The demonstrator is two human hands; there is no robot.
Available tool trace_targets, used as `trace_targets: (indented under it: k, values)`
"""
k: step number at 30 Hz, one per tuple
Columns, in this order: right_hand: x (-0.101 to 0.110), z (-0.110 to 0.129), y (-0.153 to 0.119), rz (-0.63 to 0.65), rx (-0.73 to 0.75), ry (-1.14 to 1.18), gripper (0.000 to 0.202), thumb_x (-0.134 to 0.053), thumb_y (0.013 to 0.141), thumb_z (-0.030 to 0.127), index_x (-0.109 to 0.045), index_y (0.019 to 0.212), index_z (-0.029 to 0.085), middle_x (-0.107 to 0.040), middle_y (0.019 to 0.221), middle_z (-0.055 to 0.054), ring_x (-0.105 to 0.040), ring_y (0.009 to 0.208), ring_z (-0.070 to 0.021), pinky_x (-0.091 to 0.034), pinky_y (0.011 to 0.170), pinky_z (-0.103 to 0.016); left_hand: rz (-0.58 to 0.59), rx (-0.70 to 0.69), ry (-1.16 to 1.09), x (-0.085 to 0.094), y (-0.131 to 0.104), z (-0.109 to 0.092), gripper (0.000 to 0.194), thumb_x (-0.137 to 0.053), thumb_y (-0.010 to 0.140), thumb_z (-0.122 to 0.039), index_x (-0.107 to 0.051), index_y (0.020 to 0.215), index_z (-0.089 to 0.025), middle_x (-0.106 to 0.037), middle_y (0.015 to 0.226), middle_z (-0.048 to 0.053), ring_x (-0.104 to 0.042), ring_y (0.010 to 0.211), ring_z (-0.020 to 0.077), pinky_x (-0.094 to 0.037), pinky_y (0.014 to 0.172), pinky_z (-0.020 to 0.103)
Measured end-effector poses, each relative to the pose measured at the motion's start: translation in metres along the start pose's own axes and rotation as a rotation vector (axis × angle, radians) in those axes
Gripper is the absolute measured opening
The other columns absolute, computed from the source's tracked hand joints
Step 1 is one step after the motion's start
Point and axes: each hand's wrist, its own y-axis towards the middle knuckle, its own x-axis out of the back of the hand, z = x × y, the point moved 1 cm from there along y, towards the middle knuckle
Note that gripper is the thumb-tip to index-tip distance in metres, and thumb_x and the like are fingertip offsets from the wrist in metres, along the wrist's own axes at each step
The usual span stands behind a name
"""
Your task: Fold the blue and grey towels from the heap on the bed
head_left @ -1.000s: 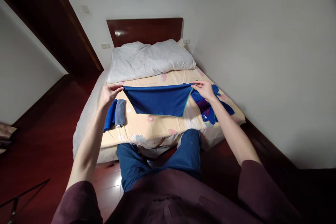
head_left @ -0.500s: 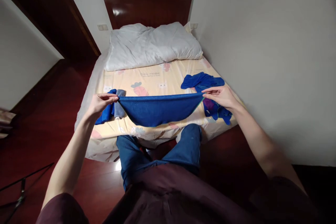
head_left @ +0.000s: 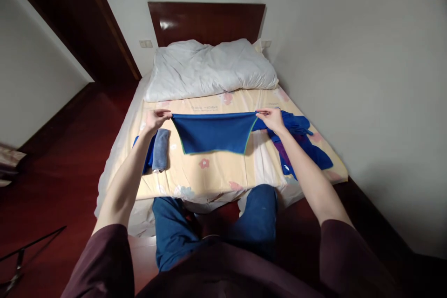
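Blue cloth (head_left: 214, 132) hangs stretched between our two hands above the patterned bed (head_left: 218, 177), at the centre of the dial, with the white bedding (head_left: 211, 70) at 12 o'clock. Half a second ago we held it wider, its lower edge sagging in a bow; now our hands have drawn closer together and that edge runs nearly straight, both bottom corners showing, which we judge leaves it flatter and squarer to work with. Our left hand (head_left: 157, 119) pinches the upper corner at 10 o'clock, our right hand (head_left: 273, 119) the one at 2. Deep blue with a thin green border, the fabric looks smooth and light; whether it brushes the sheet, we cannot tell. A grey roll (head_left: 161, 150) lies toward 8 o'clock, a rumpled blue pile (head_left: 319, 154) toward 4.
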Motion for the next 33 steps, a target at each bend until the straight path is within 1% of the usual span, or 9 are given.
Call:
trace_targets:
  k: [3, 7, 10, 15, 18, 21, 24, 28, 33]
  values:
    - [-0.005, -0.010, 0.009, -0.081, 0.117, -0.042, 0.030, -0.077, 0.081, 0.035, -0.082, 0.103, 0.014, -0.079, 0.093, -0.011, -0.071, 0.081, -0.0205, -0.059, 0.074, -0.031, -0.084, -0.169, 0.052, 0.000, 0.012, 0.004, 0.056, -0.089, 0.070, -0.054, -0.079, 0.106, -0.012, -0.078, 0.088, 0.011, -0.072, 0.082, 0.0204, -0.057, 0.077, 0.031]
    - [-0.018, -0.048, -0.021, -0.094, 0.167, -0.110, 0.030, -0.073, 0.085, 0.037, -0.082, 0.105, 0.016, -0.077, 0.096, -0.009, -0.067, 0.078, -0.0192, -0.057, 0.075, -0.032, -0.113, -0.225, 0.190, -0.003, -0.016, 0.040, 0.048, -0.082, 0.076, -0.053, -0.082, 0.103, -0.014, -0.080, 0.095, 0.011, -0.071, 0.083, 0.0200, -0.054, 0.074, 0.028]
    - [-0.042, -0.095, -0.073, -0.022, 0.073, -0.091, 0.032, -0.071, 0.085, 0.040, -0.082, 0.102, 0.016, -0.076, 0.089, -0.010, -0.065, 0.076, -0.0205, -0.056, 0.076, -0.035, -0.091, -0.148, 0.260, -0.014, -0.065, 0.093, 0.044, -0.080, 0.077, -0.054, -0.083, 0.100, -0.016, -0.080, 0.097, 0.010, -0.071, 0.084, 0.0215, -0.054, 0.077, 0.030]
    - [-0.087, -0.168, -0.186, 0.127, -0.306, 0.024, 0.029, -0.075, 0.074, 0.045, -0.079, 0.083, 0.018, -0.077, 0.083, -0.010, -0.067, 0.073, -0.0226, -0.057, 0.075, -0.038, -0.015, 0.180, 0.290, -0.043, -0.173, 0.189, 0.043, -0.076, 0.073, -0.052, -0.082, 0.097, -0.017, -0.080, 0.089, 0.010, -0.072, 0.081, 0.0246, -0.057, 0.081, 0.036]
    - [-0.102, -0.191, -0.231, 0.191, -0.464, 0.093, 0.026, -0.079, 0.069, 0.046, -0.075, 0.072, 0.020, -0.078, 0.080, -0.010, -0.070, 0.075, -0.0240, -0.059, 0.077, -0.038, 0.054, 0.348, 0.137, -0.056, -0.218, 0.222, 0.051, -0.077, 0.069, -0.054, -0.078, 0.103, -0.016, -0.080, 0.096, 0.012, -0.076, 0.091, 0.0266, -0.059, 0.086, 0.037]
    - [-0.108, -0.198, -0.242, 0.144, -0.503, 0.096, 0.028, -0.079, 0.071, 0.045, -0.075, 0.080, 0.019, -0.080, 0.091, -0.013, -0.074, 0.088, -0.0265, -0.060, 0.085, -0.039, 0.056, 0.417, 0.088, -0.062, -0.226, 0.228, 0.060, -0.075, 0.069, -0.060, -0.076, 0.109, -0.014, -0.080, 0.102, 0.014, -0.076, 0.097, 0.0263, -0.060, 0.087, 0.036]
    - [-0.111, -0.198, -0.234, 0.102, -0.546, 0.076, 0.030, -0.081, 0.073, 0.045, -0.076, 0.087, 0.019, -0.081, 0.097, -0.013, -0.075, 0.097, -0.0280, -0.061, 0.089, -0.039, 0.081, 0.482, 0.192, -0.064, -0.212, 0.219, 0.053, -0.074, 0.071, -0.060, -0.077, 0.100, -0.016, -0.080, 0.096, 0.014, -0.075, 0.096, 0.0283, -0.059, 0.082, 0.035]
    - [-0.112, -0.197, -0.227, 0.120, -0.594, 0.062, 0.028, -0.082, 0.072, 0.045, -0.074, 0.081, 0.019, -0.080, 0.091, -0.011, -0.075, 0.095, -0.0275, -0.060, 0.091, -0.040, 0.090, 0.489, 0.254, -0.061, -0.197, 0.206, 0.036, -0.075, 0.070, -0.053, -0.077, 0.079, -0.018, -0.080, 0.086, 0.013, -0.075, 0.094, 0.0323, -0.057, 0.079, 0.036]
    - [-0.100, -0.198, -0.234, 0.183, -0.638, 0.045, 0.023, -0.080, 0.071, 0.041, -0.072, 0.074, 0.019, -0.078, 0.085, -0.007, -0.073, 0.089, -0.0236, -0.058, 0.088, -0.036, 0.131, 0.436, 0.243, -0.052, -0.209, 0.207, 0.033, -0.069, 0.071, -0.051, -0.076, 0.077, -0.019, -0.079, 0.084, 0.010, -0.074, 0.088, 0.0282, -0.057, 0.078, 0.034]
